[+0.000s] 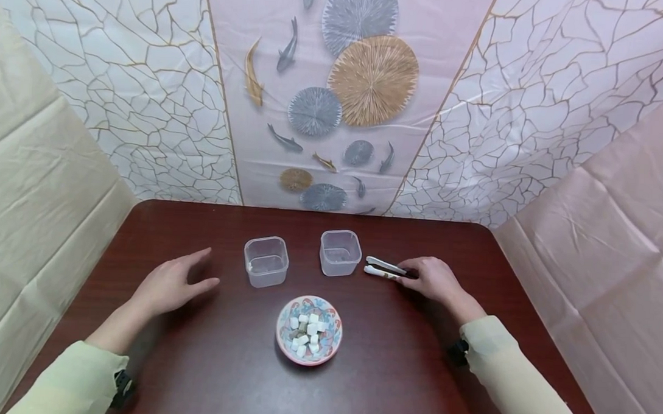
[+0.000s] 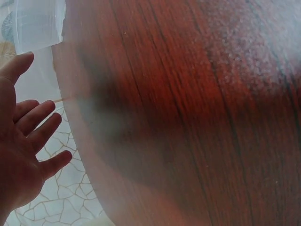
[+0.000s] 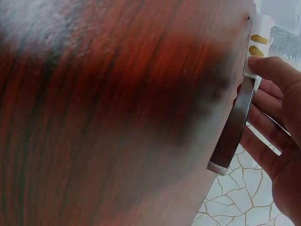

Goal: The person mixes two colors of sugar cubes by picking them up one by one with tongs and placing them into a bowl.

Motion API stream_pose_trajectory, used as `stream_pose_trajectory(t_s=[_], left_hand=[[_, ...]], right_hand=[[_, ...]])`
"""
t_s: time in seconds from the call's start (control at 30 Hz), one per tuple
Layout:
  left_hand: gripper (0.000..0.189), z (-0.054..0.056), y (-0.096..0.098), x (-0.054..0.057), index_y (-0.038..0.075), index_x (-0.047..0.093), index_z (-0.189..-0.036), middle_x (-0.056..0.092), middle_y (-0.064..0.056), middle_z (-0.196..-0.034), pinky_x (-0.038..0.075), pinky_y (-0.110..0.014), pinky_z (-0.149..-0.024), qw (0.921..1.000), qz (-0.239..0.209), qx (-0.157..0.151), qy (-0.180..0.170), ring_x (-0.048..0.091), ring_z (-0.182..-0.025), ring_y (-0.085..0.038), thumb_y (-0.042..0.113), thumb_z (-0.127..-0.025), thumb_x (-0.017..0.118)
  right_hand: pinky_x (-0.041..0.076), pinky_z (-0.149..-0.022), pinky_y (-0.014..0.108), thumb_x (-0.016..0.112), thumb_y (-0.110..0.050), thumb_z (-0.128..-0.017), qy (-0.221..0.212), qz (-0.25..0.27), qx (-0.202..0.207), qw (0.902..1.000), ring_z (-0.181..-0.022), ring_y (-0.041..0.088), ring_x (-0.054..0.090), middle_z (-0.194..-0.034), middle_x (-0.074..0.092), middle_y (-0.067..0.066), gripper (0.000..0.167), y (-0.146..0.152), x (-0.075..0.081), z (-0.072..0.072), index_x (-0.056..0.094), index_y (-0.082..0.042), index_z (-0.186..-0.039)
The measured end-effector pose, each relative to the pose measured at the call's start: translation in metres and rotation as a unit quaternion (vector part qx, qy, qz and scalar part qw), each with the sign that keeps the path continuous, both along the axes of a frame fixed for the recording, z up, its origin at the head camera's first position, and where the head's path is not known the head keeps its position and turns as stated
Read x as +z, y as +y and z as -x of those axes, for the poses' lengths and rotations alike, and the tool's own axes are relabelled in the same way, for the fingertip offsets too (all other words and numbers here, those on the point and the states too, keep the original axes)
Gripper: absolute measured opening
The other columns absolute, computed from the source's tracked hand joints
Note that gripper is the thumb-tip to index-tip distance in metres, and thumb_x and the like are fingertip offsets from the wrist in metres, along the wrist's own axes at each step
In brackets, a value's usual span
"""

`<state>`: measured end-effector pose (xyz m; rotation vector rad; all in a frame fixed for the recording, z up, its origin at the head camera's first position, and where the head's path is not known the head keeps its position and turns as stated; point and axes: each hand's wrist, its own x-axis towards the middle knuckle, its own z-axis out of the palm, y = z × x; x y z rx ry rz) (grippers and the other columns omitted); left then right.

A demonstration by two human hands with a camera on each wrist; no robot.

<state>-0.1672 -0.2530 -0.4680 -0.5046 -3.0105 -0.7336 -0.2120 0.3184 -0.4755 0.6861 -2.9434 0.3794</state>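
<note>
My right hand [image 1: 432, 277] pinches a pair of small tongs [image 1: 383, 268] over the right side of the table, their two white arms pointing left and standing apart. In the right wrist view the thumb presses on a white part of the tongs [image 3: 257, 44] with gold marks, and a shiny dark strip runs below it. On the left, my left hand [image 1: 167, 285] holds nothing, its thumb and fingers spread. A clear plastic container [image 1: 267, 276] is nearest to it. Another clear container [image 1: 337, 267] stands just left of the tongs' tips.
A patterned bowl [image 1: 332, 344] with several white and greyish cubes [image 1: 312, 329] stands in front of the two containers. Everything rests on a dark red wooden table [image 1: 358, 390]. Patterned cloth walls [image 1: 176, 104] enclose the back and sides.
</note>
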Motion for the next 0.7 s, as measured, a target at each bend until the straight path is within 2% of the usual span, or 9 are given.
stream_pose_trajectory(t_s=[0.17,0.37,0.53,0.7], left_hand=[[0.078,-0.002,-0.002,-0.001,-0.004,0.051,-0.155,0.056,-0.029,-0.152,0.046,-0.067,-0.109,1.0000,0.003,0.000,-0.003,0.055,-0.137,-0.049,0.043,-0.098,0.076],[0.077,-0.003,-0.004,-0.002,-0.004,0.052,-0.154,0.057,-0.029,-0.151,0.047,-0.067,-0.108,1.0000,0.002,-0.002,0.000,0.056,-0.137,-0.049,0.043,-0.098,0.076],[0.077,-0.003,-0.003,-0.001,-0.004,0.052,-0.154,0.057,-0.029,-0.150,0.048,-0.067,-0.107,1.0000,0.005,-0.003,0.000,0.057,-0.135,-0.050,0.043,-0.098,0.076],[0.077,-0.003,-0.001,0.003,-0.003,0.052,-0.154,0.058,-0.029,-0.149,0.046,-0.069,-0.108,0.9999,0.014,-0.005,0.000,0.058,-0.134,-0.050,0.044,-0.098,0.076]], right_hand=[[0.055,-0.070,0.043,0.087,-0.020,-0.086,0.005,0.001,0.014,0.9999,-0.079,0.015,0.067,-0.090,0.078,-0.002,0.023,-0.004,-0.001,-0.003,0.084,-0.013,-0.107],[0.057,-0.075,0.047,0.086,-0.021,-0.087,0.004,-0.013,0.018,0.9998,-0.085,0.021,0.069,-0.097,0.079,0.001,0.026,-0.005,0.000,-0.005,0.083,-0.011,-0.111],[0.059,-0.085,0.053,0.086,-0.024,-0.089,-0.002,-0.028,0.019,0.9994,-0.101,0.029,0.074,-0.109,0.080,0.006,0.034,-0.004,0.008,-0.008,0.081,-0.009,-0.120],[0.057,-0.093,0.056,0.085,-0.025,-0.091,-0.010,-0.039,0.022,0.9989,-0.115,0.035,0.071,-0.121,0.078,0.011,0.041,-0.002,0.024,-0.016,0.078,-0.008,-0.128]])
